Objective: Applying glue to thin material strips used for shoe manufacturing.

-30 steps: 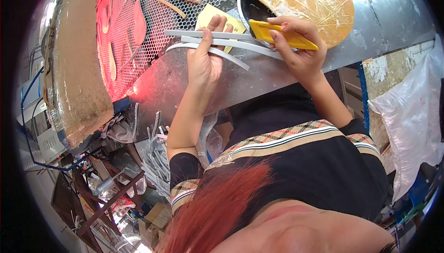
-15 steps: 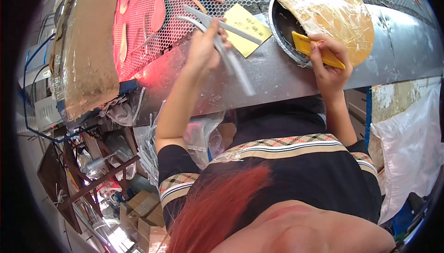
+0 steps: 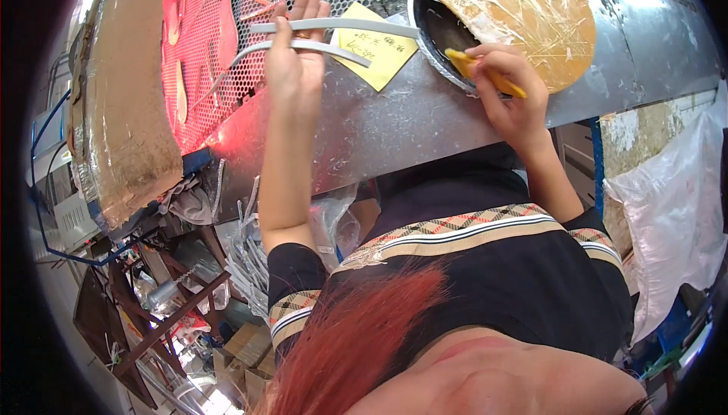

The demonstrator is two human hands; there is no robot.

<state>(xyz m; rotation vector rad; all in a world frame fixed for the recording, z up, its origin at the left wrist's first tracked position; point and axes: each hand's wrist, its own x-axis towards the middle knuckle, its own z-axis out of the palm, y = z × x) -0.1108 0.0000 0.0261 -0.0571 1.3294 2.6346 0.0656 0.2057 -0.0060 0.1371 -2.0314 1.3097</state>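
I see the left hand [image 3: 297, 74] pinning two grey strips [image 3: 364, 27] under its thumb — the right hand [image 3: 517, 103] pinches a yellow scraper [image 3: 459, 61] at the bowl [image 3: 425, 54].

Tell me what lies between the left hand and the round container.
In the head view: a yellow note, with two grey strips from the left hand extending over it toward the round container.

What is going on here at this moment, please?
Above a grey metal worktop, a person's left hand holds two thin grey strips under its thumb, partly covering a square yellow paper note. The right hand grips a flat yellow tool by a round dark container, partly covered by a tan disc.
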